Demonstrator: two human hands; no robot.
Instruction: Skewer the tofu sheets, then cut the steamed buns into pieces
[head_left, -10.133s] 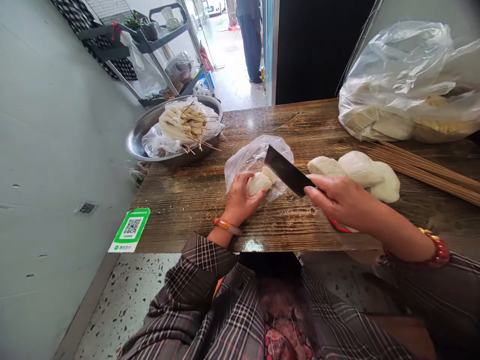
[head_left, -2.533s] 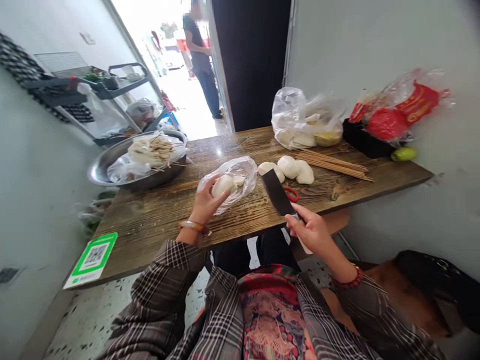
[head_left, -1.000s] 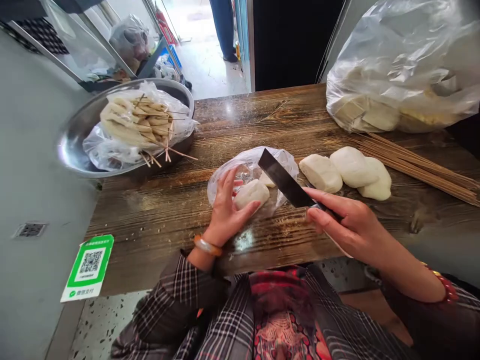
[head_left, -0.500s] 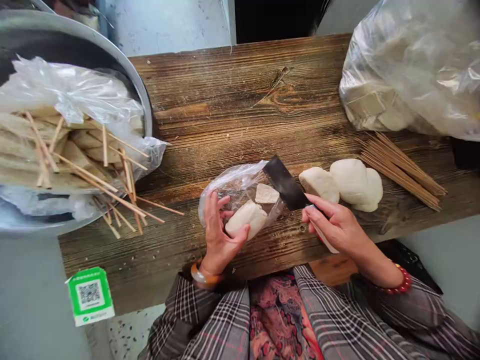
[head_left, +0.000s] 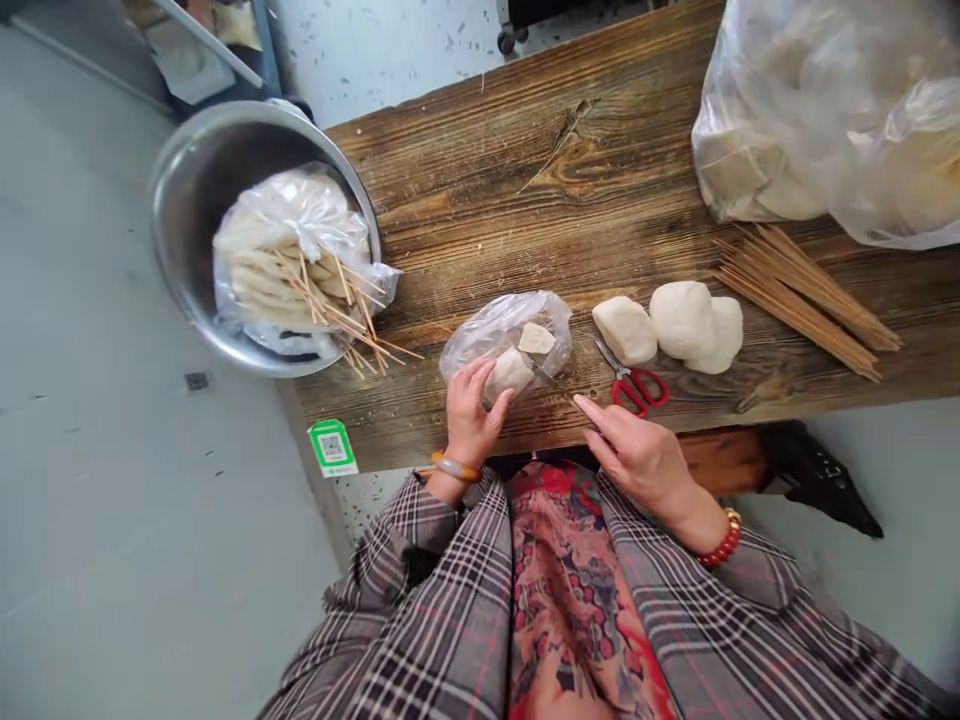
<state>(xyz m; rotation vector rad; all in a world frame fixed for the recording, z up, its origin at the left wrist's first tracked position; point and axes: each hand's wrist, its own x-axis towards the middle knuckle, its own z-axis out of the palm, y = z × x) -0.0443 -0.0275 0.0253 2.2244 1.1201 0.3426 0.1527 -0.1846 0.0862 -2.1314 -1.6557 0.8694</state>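
My left hand [head_left: 474, 412] has its fingers and thumb around a pale dough-like block [head_left: 510, 374] lying on a clear plastic bag [head_left: 480, 335]. A thinner pale slice [head_left: 537, 338] lies just beyond it on the bag. In my right hand [head_left: 645, 460] is a knife, its narrow dark blade [head_left: 541, 374] seen edge-on at the right side of the block. Red-handled scissors [head_left: 639, 390] lie on the table beyond my right hand, beside several pale blocks [head_left: 681, 320].
At the left stands a metal bowl [head_left: 176, 230] holding a plastic bag of pale pieces and sticks [head_left: 360, 325]. Thin wooden sticks [head_left: 817, 305] and a large plastic bag [head_left: 825, 130] are at the right of the wooden table [head_left: 480, 210]. A green code card [head_left: 332, 447] is by the near left edge.
The knife has turned from showing its broad side to edge-on at the block. The scissors have come into sight. The view has shifted, showing more of the bowl and floor.
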